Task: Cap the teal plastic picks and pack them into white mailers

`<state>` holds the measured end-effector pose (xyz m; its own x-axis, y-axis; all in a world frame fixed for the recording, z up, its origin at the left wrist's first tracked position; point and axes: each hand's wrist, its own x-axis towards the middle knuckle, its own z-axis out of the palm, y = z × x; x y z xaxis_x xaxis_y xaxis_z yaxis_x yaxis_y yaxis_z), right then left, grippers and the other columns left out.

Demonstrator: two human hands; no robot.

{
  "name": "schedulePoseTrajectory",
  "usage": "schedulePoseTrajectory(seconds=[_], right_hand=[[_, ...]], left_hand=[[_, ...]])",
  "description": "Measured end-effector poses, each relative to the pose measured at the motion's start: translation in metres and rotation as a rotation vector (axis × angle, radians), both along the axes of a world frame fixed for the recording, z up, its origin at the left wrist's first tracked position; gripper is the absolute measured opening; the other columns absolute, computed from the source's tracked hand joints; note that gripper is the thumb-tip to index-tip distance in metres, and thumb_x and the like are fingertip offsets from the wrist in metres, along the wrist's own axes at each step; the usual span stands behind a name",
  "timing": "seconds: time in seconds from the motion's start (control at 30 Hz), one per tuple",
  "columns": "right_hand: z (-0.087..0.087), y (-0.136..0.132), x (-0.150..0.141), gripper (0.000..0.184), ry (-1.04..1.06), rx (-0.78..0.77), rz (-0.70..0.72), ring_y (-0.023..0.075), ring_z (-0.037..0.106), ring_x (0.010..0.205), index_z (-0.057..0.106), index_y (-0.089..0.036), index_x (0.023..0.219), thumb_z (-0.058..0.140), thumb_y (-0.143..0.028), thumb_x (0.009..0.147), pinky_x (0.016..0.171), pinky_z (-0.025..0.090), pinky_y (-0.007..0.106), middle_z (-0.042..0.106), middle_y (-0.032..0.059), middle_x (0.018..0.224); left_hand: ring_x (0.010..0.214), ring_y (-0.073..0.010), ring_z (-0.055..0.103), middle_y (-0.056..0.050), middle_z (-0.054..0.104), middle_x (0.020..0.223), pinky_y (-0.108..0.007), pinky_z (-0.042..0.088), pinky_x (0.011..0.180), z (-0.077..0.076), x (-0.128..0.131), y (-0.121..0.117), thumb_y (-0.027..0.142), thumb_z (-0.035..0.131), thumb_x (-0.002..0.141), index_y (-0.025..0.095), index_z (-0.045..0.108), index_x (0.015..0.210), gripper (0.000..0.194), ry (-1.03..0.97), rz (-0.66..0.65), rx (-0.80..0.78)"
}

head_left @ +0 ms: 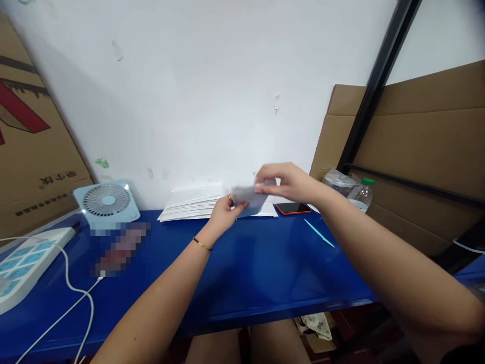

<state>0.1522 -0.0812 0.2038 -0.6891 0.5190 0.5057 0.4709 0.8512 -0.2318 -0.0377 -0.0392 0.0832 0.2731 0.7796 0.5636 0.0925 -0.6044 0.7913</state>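
Note:
Between my two hands is a thin, greyish, partly see-through sheet or pouch (254, 205), smeared a little by motion, and its exact kind cannot be made out. My left hand (223, 215) pinches its left edge with the thumb on top. At the upper right of the same piece, my right hand (286, 179) has thumb and fingers closed on it. It is held above the blue table (250, 263). Behind the hands, a stack of flat white envelopes or sheets (191, 206) lies against the wall, partly covered by my left hand and the piece.
An orange-edged phone (293, 208) and a thin teal stick-like tool (319, 233) lie right. A green-capped bottle (364, 194) stands near cardboard (428, 136). Left are a blue fan (108, 200), a pixelated object (122, 248) with a cable, and a power strip (32, 260).

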Motion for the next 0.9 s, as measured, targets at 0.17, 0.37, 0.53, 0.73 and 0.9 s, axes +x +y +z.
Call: schedulePoseTrajectory(seconds=[0.17, 0.37, 0.53, 0.73, 0.9], right_hand=[[-0.082, -0.059, 0.005, 0.022, -0.077, -0.311, 0.02, 0.0145, 0.055, 0.075, 0.064, -0.017, 0.086, 0.051, -0.035, 0.084, 0.069, 0.041, 0.025, 0.063, 0.0044, 0.082], [-0.178, -0.092, -0.002, 0.012, -0.018, -0.553, -0.087, 0.0141, 0.057, 0.074, 0.064, -0.02, 0.087, 0.059, -0.026, 0.079, 0.067, 0.041, 0.024, 0.064, 0.0008, 0.08], [-0.202, -0.096, -0.007, 0.011, 0.03, -0.449, -0.194, 0.0158, 0.054, 0.081, 0.063, -0.022, 0.087, 0.06, -0.025, 0.078, 0.068, 0.041, 0.025, 0.059, 0.0026, 0.089], [-0.2, -0.114, -0.008, 0.03, -0.208, -0.107, -0.222, 0.0205, 0.049, 0.082, 0.064, -0.024, 0.091, 0.058, -0.049, 0.076, 0.069, 0.035, 0.033, 0.059, 0.0042, 0.084], [-0.197, -0.113, -0.014, 0.02, -0.249, 0.045, -0.275, 0.0182, 0.05, 0.073, 0.061, -0.021, 0.082, 0.054, -0.039, 0.081, 0.064, 0.034, 0.031, 0.059, 0.0028, 0.075]], left_hand=[[0.108, -0.0193, 0.054, -0.004, 0.061, 0.115, -0.035, 0.039, 0.097, -0.042, -0.022, -0.06, 0.02, 0.053, 0.08, 0.024, 0.062, 0.109, 0.03, 0.351, -0.164, 0.134], [0.117, -0.0242, 0.045, -0.008, 0.043, 0.134, -0.04, 0.041, 0.096, -0.089, -0.045, -0.141, 0.031, 0.075, 0.059, 0.029, 0.03, 0.136, 0.089, 0.669, -0.05, 0.167], [0.097, -0.0174, 0.057, -0.002, 0.063, 0.106, -0.033, 0.047, 0.083, -0.112, -0.033, -0.16, 0.018, 0.054, 0.081, 0.031, 0.054, 0.115, 0.037, 0.764, 0.119, 0.407], [0.079, -0.0154, 0.059, 0.0, 0.066, 0.087, -0.028, 0.047, 0.072, -0.119, -0.026, -0.153, 0.019, 0.056, 0.081, 0.025, 0.06, 0.096, 0.017, 0.794, 0.143, 0.402], [0.072, -0.0145, 0.057, -0.001, 0.063, 0.077, -0.027, 0.044, 0.067, -0.095, -0.017, -0.141, 0.019, 0.044, 0.087, 0.022, 0.06, 0.087, 0.016, 0.812, 0.171, 0.4]])
